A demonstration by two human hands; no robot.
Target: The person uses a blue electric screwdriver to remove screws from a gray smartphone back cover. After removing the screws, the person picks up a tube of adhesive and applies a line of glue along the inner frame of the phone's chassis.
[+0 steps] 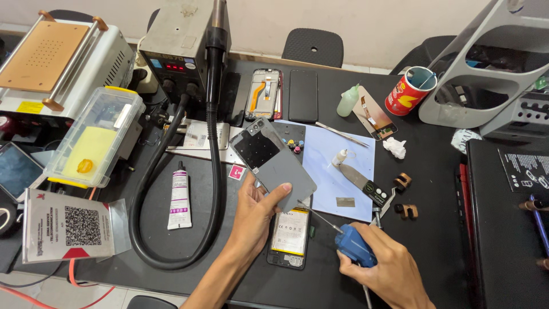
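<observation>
Left hand (pixel 251 214) closed on grey back cover (pixel 273 163), lifted clear above opened phone (pixel 290 232) on table (pixel 434 189); right hand (pixel 389 272) wrapped around blue-handled screwdriver (pixel 354 246), tip probably under cover's edge.

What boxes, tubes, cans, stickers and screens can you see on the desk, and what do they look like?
Glue tube: left of the left hand, white with black cap.
Silver pouch: front left, flat, with a square code label.
Can: back right, red and yellow, round.
Squeeze bottle: back centre, pale green.
Clear box: left, yellow-edged lid.
Red display: on the grey station, back.
Pink sticker: small, square.
</observation>
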